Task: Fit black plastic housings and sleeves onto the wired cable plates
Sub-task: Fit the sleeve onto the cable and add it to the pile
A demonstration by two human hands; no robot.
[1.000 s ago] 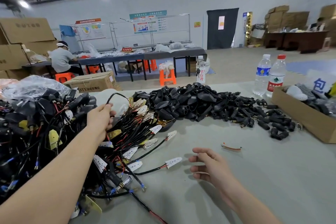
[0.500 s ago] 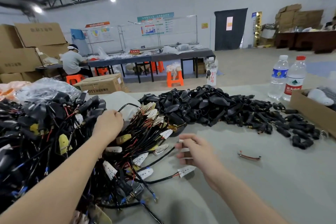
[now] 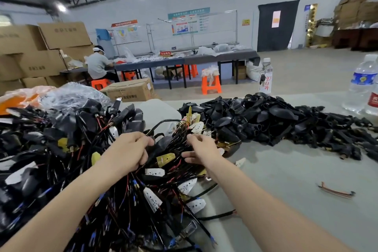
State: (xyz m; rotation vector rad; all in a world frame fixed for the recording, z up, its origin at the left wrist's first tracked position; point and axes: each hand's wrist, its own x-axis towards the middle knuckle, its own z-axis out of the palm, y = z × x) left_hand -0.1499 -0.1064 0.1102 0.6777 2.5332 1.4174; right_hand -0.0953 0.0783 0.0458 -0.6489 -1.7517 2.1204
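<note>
The grey counter carries two stocks side by side, apparently so both stay within reach: a tangled heap of wired cable plates on the left and a pile of black housings and sleeves on the right, meeting at the far side. Both arms reach into the heap's right flank, likely to tease one cable free. The left grip curls round a bunch of wires. The right grip rests bent-fingered on them; I cannot tell if it pinches any. Between them a yellow plate lies flat, its long axis across the view, while the wires there run away from the person.
</note>
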